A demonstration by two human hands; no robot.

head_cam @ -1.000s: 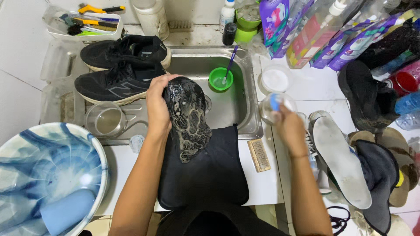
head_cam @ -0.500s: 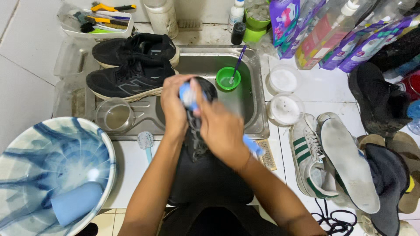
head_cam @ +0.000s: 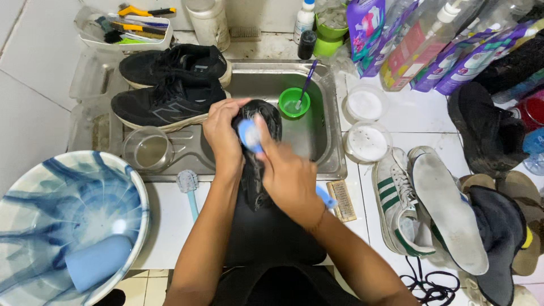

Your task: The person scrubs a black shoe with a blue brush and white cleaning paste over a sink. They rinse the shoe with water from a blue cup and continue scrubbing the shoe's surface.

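Black shoe sole-up (head_cam: 258,164), gripped over the near edge of the steel sink (head_cam: 334,164), presumably so that drips fell into the basin. Left hand (head_cam: 222,133) wrapped shut around its toe end, steadying it. Right hand (head_cam: 289,178) closed on a blue-handled brush (head_cam: 249,135), head pressed to the sole. Just beyond the right hand, a small green cup (head_cam: 294,103) holding a purple stick, within easy dipping reach. Beyond the left hand, a pair of black trainers (head_cam: 170,85) laid on the draining side. Left of that hand, a clear glass (head_cam: 147,150); right of the right hand, white striped sneakers (head_cam: 422,204).
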